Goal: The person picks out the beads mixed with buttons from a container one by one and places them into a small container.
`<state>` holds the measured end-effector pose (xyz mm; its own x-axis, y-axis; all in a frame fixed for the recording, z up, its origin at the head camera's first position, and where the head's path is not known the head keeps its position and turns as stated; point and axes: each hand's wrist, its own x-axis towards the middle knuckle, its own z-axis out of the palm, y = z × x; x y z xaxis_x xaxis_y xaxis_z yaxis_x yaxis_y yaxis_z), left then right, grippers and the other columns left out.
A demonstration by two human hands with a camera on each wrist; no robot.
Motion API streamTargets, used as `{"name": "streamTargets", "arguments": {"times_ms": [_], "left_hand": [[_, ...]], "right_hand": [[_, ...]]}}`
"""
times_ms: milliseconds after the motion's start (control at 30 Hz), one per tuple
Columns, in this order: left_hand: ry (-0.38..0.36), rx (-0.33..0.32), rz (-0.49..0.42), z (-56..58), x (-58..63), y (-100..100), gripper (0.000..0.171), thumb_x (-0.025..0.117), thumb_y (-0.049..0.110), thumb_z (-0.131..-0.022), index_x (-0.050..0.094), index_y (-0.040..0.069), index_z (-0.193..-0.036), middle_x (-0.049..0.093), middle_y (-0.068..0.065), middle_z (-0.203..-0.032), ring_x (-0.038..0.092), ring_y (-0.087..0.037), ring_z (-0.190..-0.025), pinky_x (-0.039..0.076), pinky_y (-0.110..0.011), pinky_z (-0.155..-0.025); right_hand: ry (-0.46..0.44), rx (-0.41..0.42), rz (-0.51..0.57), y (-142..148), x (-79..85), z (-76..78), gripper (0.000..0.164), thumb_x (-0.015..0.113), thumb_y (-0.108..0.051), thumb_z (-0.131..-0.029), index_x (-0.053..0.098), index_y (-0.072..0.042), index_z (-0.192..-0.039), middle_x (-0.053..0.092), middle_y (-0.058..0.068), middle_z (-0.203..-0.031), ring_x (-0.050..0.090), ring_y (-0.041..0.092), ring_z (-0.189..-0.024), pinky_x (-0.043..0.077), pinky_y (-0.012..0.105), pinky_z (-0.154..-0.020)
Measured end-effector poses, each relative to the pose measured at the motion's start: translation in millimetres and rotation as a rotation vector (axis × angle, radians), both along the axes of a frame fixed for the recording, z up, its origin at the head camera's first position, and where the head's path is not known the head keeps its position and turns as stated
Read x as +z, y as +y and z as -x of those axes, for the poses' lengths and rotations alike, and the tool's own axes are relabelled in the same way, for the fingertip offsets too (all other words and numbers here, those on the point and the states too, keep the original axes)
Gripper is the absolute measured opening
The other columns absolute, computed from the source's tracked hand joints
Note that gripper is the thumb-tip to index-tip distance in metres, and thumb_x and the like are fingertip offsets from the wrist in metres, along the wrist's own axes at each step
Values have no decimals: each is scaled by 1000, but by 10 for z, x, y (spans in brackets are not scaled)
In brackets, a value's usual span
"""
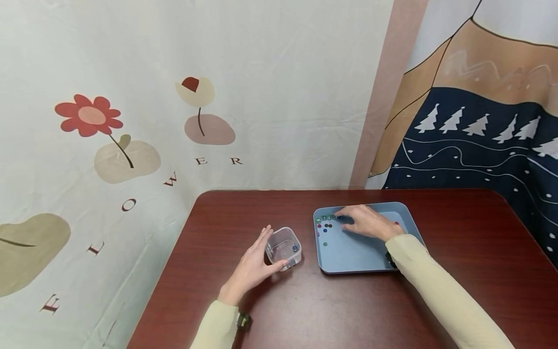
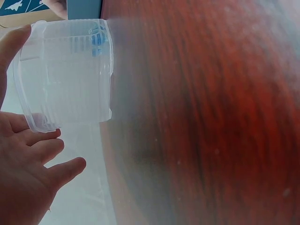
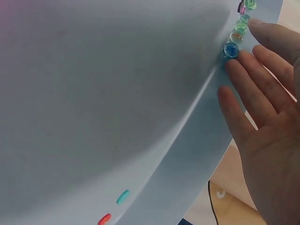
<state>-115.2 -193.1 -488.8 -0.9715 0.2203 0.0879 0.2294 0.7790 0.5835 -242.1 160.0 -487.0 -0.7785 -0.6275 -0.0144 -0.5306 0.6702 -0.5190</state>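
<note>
My left hand point(image 1: 250, 266) holds a small clear plastic container point(image 2: 70, 79) by its sides, thumb on one side and fingers on the other. Inside it lies a blue marble point(image 1: 295, 248). Over the far-left part of a light blue tray point(image 1: 357, 257) is my right hand point(image 1: 366, 222). Its fingers are extended beside a blue glass marble point(image 3: 231, 49), which a fingertip appears to touch. The thumb lies near green marbles point(image 3: 240, 27) in the same row along the tray's edge.
Small coloured pieces, including a green one point(image 1: 325, 244), lie scattered in the tray's left part. A teal piece point(image 3: 123, 197) and a red piece point(image 3: 104, 219) lie near its far edge. The brown table point(image 1: 296, 310) meets a patterned curtain point(image 1: 283, 121) behind.
</note>
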Motion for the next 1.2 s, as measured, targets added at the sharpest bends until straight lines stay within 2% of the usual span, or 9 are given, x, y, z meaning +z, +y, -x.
{"name": "streamTargets", "arguments": {"times_ms": [400, 1200], "left_hand": [[12, -2, -8, 11, -15, 0, 97, 83, 47, -83, 41, 1, -157, 32, -13, -167, 32, -29, -152, 36, -52, -117], [12, -1, -12, 5, -24, -2, 97, 84, 47, -83, 41, 2, -157, 31, -11, -168, 32, -27, -153, 35, -51, -118]], "right_hand": [[61, 6, -43, 12, -74, -32, 40, 78, -12, -93, 71, -5, -132, 69, 12, -130, 64, 30, -121, 51, 50, -104], [74, -5, -29, 32, -115, -60, 35, 80, -12, -92, 74, -8, -127, 71, 8, -122, 66, 26, -114, 53, 49, -102]]}}
